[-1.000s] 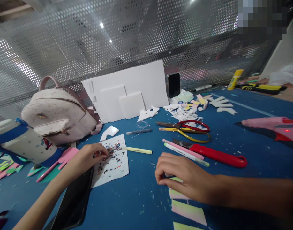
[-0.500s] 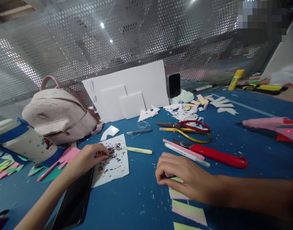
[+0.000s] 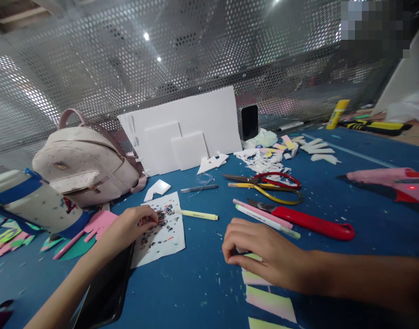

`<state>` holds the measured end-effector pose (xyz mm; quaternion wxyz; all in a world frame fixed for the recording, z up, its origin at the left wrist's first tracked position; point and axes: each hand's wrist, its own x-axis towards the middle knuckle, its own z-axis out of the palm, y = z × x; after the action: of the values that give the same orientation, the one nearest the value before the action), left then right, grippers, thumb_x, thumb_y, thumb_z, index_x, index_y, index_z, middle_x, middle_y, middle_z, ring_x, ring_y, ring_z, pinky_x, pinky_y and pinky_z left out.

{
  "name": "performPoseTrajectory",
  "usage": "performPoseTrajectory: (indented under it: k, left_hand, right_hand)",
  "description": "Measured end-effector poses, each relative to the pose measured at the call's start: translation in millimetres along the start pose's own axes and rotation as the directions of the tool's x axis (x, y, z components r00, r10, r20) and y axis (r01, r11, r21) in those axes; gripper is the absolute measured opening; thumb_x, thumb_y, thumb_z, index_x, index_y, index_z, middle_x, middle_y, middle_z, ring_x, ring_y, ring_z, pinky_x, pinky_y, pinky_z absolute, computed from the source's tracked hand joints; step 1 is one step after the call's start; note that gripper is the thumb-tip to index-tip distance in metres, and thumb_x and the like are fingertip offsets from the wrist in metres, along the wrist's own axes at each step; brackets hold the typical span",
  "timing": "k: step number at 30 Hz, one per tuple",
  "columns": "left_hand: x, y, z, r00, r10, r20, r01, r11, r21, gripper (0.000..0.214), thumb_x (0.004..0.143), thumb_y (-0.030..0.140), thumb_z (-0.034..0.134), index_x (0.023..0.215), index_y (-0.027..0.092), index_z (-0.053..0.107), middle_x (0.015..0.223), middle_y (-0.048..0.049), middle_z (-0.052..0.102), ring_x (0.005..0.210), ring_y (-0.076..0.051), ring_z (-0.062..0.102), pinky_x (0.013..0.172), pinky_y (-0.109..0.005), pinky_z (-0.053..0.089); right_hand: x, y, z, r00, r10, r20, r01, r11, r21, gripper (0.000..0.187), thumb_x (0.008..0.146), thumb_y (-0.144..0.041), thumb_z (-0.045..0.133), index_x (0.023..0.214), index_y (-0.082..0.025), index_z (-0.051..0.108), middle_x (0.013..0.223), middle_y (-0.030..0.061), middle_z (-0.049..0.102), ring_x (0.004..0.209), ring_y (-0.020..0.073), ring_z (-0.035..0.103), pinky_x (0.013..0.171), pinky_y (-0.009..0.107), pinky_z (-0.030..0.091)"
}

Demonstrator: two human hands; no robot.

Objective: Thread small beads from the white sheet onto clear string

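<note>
My left hand (image 3: 136,224) is closed, thumb and fingertips pinched over the sheet of white paper (image 3: 171,250). Small dark and coloured bits (image 3: 166,227) lie scattered on that sheet, some right at my fingertips. Whatever the pinch holds is too small to make out. Resting on the blue tabletop, my right hand (image 3: 260,256) has its fingers curled in toward the thumb, and the inside of the curl is partly hidden. Under and below it lie yellow-to-pink paper strips (image 3: 271,302). A pale yellow marker (image 3: 197,214) touches the sheet's right side.
A black phone (image 3: 107,292) lies beneath my left forearm. Beyond my right hand are red-handled pliers (image 3: 308,223), scissors (image 3: 278,187) and pens. A pink glue gun (image 3: 387,176) lies at right. White boards (image 3: 212,114), a backpack (image 3: 79,155) and a tilted cup (image 3: 34,201) stand behind.
My left hand has shifted slightly to the right over the bits, still pinched. My right hand stays where it was.
</note>
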<state>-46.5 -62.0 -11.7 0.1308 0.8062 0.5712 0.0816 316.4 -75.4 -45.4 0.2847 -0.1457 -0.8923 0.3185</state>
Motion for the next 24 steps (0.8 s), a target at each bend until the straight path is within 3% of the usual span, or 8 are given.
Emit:
performPoseTrajectory:
  k: [24]
  left_hand:
    - [-1.9, -6.7, -3.5, 1.000, 0.003, 0.022, -0.003, 1.000, -0.006, 0.016, 0.092, 0.028, 0.057, 0.090, 0.022, 0.072, 0.097, -0.0065, 0.076, 0.084, -0.023, 0.069, 0.073, -0.032, 0.050]
  right_hand:
    - [1.1, -0.4, -0.8, 1.000, -0.007, -0.011, 0.007, 1.000, -0.007, 0.011, 0.102, -0.014, 0.055, 0.092, -0.017, 0.060, 0.090, 0.0039, 0.063, 0.085, 0.0164, 0.053, 0.071, 0.028, 0.039]
